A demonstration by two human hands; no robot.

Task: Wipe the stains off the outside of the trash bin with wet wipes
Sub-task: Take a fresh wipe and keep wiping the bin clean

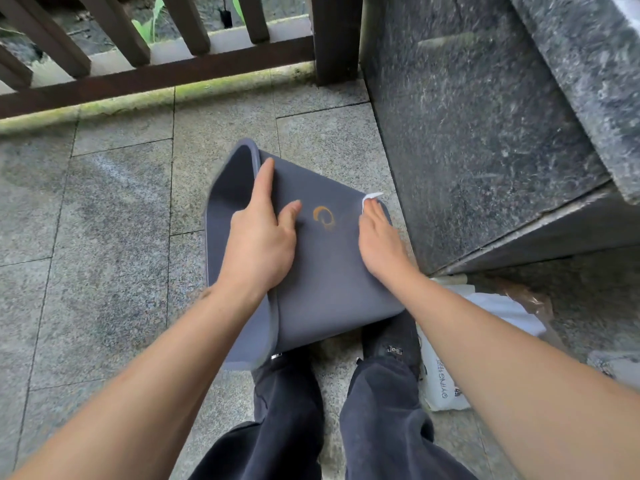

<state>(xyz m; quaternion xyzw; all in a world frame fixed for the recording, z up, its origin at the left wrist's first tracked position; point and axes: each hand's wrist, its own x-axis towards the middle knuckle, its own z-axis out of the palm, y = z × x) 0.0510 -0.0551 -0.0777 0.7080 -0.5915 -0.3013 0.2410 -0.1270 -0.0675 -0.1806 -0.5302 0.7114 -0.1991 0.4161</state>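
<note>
A dark grey trash bin (pixel 322 271) lies tipped on its side on the stone floor, its open mouth facing left. An orange ring-shaped stain (pixel 323 216) marks the upward-facing side. My left hand (pixel 263 233) rests flat on the bin near the rim, index finger stretched along the edge. My right hand (pixel 379 237) presses on the bin's right edge, and a white wet wipe (pixel 371 196) peeks out from under its fingertips. The stain sits between my two hands.
A dark granite block (pixel 485 133) rises close on the right. A brown wooden railing (pixel 156 74) runs along the far edge. A white wipes pack (pixel 441 382) and a plastic bag (pixel 502 310) lie by my right foot. Grey floor tiles (pixel 104 237) spread left.
</note>
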